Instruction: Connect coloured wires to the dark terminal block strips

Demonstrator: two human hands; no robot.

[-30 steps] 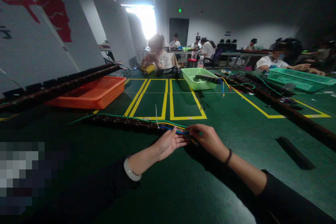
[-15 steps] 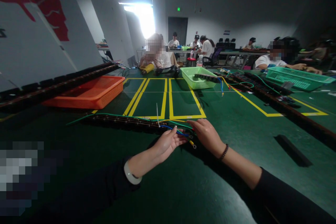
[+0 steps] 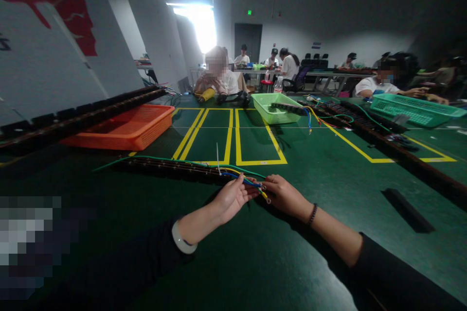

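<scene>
My left hand, palm turned up, holds a bundle of blue, green and yellow wires under its thumb. Ring terminals stick out past its fingertips. Close beside them is my right hand, its fingers closed at the wire ends; a green wire runs into them, though the fingertips are partly hidden. These wires come from a long dark slotted strip lying on the green table. A white cable tie stands up from the strip's right end.
An orange basket sits at the left beneath a long dark strip. Farther back are a light green basket and a teal basket. A long strip and a short black bar lie right. Several people sit beyond.
My right hand has come down and closer to the left fingertips, bringing the green wire toward the bundle. The left hand stays nearly in place.
</scene>
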